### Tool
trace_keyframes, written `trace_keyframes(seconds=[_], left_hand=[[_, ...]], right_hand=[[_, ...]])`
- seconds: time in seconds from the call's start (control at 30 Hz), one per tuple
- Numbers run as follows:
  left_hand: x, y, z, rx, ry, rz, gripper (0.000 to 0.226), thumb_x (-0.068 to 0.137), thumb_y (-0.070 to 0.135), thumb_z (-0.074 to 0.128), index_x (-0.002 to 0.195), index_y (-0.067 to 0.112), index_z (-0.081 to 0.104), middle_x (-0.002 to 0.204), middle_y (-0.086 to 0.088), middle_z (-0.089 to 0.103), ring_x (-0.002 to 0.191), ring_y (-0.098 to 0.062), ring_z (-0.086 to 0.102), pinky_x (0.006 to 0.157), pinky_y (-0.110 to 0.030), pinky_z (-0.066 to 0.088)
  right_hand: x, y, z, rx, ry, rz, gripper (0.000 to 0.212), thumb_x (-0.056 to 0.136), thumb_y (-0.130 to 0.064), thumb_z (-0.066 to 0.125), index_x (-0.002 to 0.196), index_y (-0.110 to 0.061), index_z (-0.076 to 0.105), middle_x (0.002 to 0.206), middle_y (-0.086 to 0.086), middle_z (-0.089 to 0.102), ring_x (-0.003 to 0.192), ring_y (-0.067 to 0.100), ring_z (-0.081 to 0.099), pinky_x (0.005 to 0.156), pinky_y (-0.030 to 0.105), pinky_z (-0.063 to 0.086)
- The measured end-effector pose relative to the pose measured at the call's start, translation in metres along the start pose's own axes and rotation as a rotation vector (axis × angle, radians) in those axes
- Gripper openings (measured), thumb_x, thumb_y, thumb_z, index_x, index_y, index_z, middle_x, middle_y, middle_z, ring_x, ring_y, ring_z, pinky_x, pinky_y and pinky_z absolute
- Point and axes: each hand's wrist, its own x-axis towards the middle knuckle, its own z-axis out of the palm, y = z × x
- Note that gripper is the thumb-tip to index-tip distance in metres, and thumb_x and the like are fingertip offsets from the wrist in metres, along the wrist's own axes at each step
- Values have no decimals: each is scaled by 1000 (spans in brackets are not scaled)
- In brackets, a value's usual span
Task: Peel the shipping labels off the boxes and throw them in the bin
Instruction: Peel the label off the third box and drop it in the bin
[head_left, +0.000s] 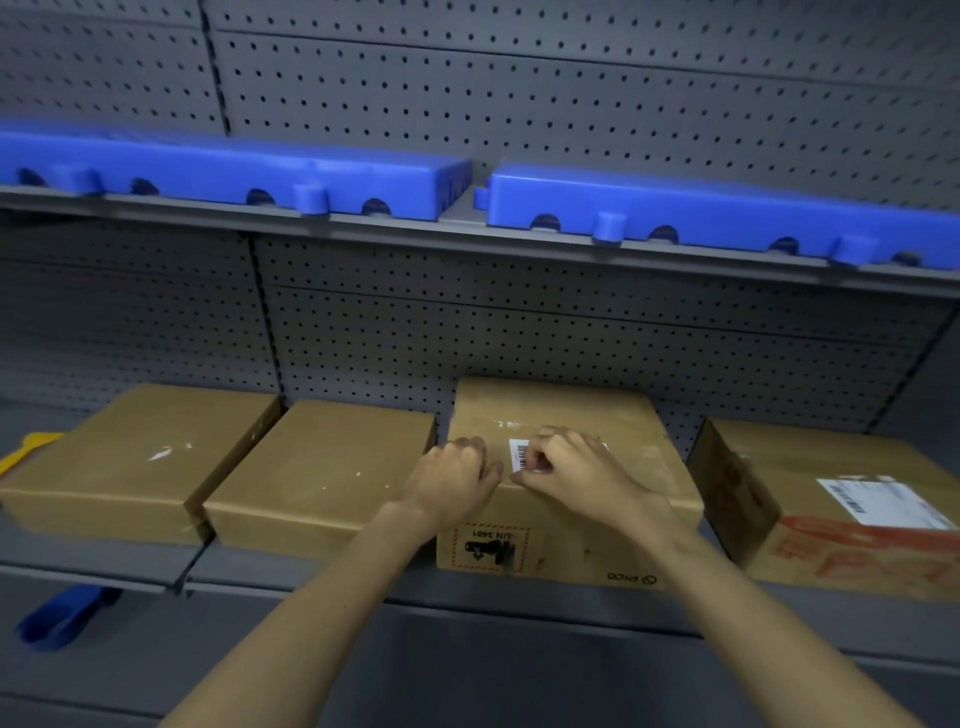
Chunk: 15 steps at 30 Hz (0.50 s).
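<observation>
Several brown cardboard boxes stand in a row on a grey shelf (311, 577). On top of the third box (571, 410) lies a small white barcode label (518, 451). My right hand (566, 467) has its fingers curled at the label's right edge and pinches it. Just left of the label, my left hand (457, 478) rests with curled fingers on the box's top edge. The box at the far right (779, 462) carries a larger white shipping label (883, 501). The two flat boxes on the left (145, 457) (322, 467) show only torn white traces. No bin is in view.
A grey pegboard wall (571, 338) backs the shelves. Two blue plastic pallets (234, 166) (727, 208) lie on the upper shelf. A yellow object (26, 449) pokes in at the far left, and a blue object (67, 616) sits below the shelf edge.
</observation>
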Motion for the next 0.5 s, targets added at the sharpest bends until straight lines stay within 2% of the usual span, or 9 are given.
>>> trace_keyframes(seconds=[0.27,0.4,0.5], left_hand=[[3,-2,1,6,-35,13,26,99,40,44,84,19,47,82,0,58,71,-19,57,64,-32,46],[4,-2,1,11,-44,8,26,99,40,44,87,17,48,88,-5,62,79,-25,62,67,-35,48],[4,-3,3,10,-50,6,27,99,40,43,86,17,48,89,-5,62,80,-25,62,66,-33,45]], right_hand=[[0,-1,-1,-69,-22,-49,25,89,-34,61,79,-12,58,83,-8,47,77,10,42,68,26,31],[-1,-4,0,-109,-12,-73,25,90,-30,58,81,-7,58,90,-1,54,85,17,51,71,29,38],[-2,-7,1,-180,5,-105,23,91,-26,54,82,-5,59,94,3,56,91,21,54,70,30,37]])
